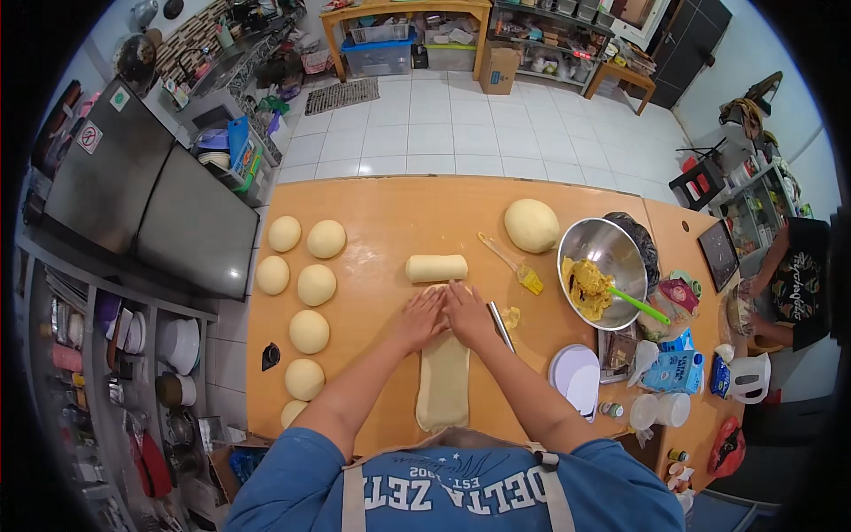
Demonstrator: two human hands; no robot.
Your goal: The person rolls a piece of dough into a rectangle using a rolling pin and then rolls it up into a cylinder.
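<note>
A long flat strip of pale dough point(443, 386) lies on the table, running from its near edge toward the middle. My left hand point(422, 321) and my right hand point(468, 316) rest side by side on the strip's far end, fingers stretched forward and angled toward each other. Part of that end is hidden beneath them. Just beyond my fingertips lies a finished-looking dough roll point(436, 268), crosswise to the strip. A thin metal rod point(501, 326) lies right of my right hand, beside a smear of yellow filling point(511, 316).
Several round dough balls point(309, 332) line the left side; a larger ball point(531, 225) sits far right. Nearby are a pastry brush point(514, 264), a steel bowl point(625, 244) with yellow filling and green spatula point(640, 305), a white scale point(573, 381) and a blue carton point(674, 371). Another person point(793, 288) stands at right.
</note>
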